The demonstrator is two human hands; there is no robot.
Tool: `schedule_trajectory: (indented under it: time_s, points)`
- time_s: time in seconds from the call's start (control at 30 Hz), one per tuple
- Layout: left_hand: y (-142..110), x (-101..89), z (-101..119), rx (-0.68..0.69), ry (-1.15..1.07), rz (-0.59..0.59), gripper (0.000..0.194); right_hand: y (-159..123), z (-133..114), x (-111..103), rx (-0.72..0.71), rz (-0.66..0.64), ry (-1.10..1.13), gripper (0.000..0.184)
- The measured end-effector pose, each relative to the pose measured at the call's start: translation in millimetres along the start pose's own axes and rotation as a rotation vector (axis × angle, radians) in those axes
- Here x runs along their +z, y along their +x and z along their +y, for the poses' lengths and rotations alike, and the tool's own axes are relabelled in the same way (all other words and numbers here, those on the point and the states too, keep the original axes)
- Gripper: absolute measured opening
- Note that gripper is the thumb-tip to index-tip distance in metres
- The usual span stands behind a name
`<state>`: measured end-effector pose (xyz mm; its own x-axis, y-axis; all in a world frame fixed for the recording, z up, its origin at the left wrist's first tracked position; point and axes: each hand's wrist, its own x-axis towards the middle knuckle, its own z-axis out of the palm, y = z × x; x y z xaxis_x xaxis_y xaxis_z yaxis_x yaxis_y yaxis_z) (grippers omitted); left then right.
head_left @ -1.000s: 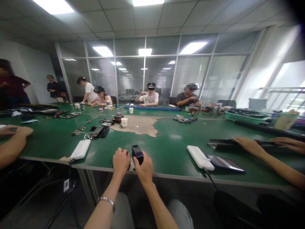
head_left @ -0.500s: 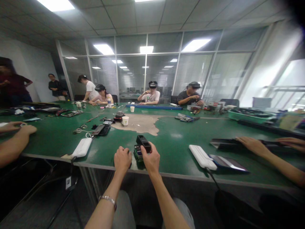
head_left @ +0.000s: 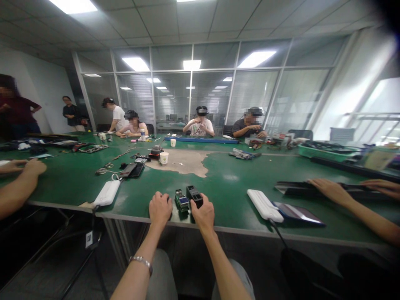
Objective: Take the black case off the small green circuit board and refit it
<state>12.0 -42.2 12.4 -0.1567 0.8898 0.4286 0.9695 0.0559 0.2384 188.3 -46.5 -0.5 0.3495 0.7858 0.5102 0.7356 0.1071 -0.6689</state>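
Observation:
In the head view my right hand (head_left: 203, 213) grips a black plastic housing (head_left: 194, 196) with openings in its top, held close over the green table. Just left of it a small green circuit board assembly (head_left: 181, 201) with a blue screen lies on the table. My left hand (head_left: 160, 209) rests beside the board on its left, with fingers curled closed. A bit of something dark shows at its right edge, mostly hidden by the fingers.
White power banks (head_left: 108, 192) with cables lie to the left and right. Phones (head_left: 133, 168), a paper cup (head_left: 164, 158) and a blue bar (head_left: 201, 140) are farther back. Another person's hand (head_left: 331, 191) holds a black strip at right. Several people sit across the table (head_left: 231, 166).
My right hand has moved right and slightly down with the black housing, from over the circuit board to beside it. The board is now uncovered. My left hand stays about where it was.

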Motion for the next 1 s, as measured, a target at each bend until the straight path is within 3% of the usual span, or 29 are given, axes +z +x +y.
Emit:
schedule_trajectory:
  time_s: [0.3, 0.7, 0.83, 1.0]
  points:
    - [0, 0.8, 0, 0.007, 0.005, 0.014, 0.032, -5, 7, 1, -0.075, 0.024, -0.012, 0.065]
    - [0, 1.6, -1, 0.02, 0.006, 0.013, 0.032, -4, 4, -6, -0.039, -0.003, 0.069, 0.054]
    - [1, 3.9, -1, 0.019, -0.001, 0.019, 0.032, 6, -6, -14, 0.026, 0.009, 0.133, 0.05]
    - [1, 3.1, -1, 0.008, 0.004, 0.02, 0.032, 12, -33, -22, -0.027, -0.029, 0.206, 0.048]
